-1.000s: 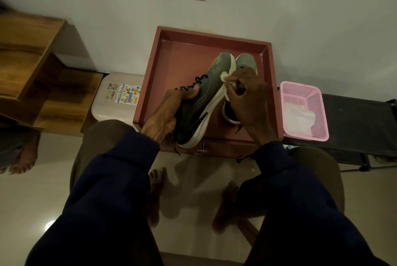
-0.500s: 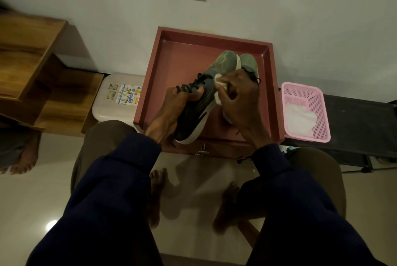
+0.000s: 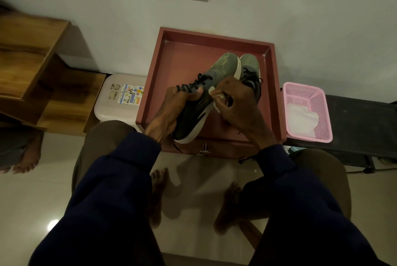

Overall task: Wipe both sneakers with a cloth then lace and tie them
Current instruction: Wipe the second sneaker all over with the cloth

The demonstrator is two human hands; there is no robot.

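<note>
Two hands share one shoe: the left hand (image 3: pixel 169 113) grips the grey-green, white-soled sneaker (image 3: pixel 193 119) by its collar above the red-brown square tray (image 3: pixel 182 65). The right hand (image 3: pixel 238 104) pinches a small white cloth (image 3: pixel 217 98), now slid from toe to midfoot, so wiping is likely unfinished. The matching second sneaker (image 3: pixel 250 65) lies behind.

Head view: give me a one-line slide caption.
A person's left hand grips a sneaker over the red tray while the right hand presses a white cloth against its side.
</note>
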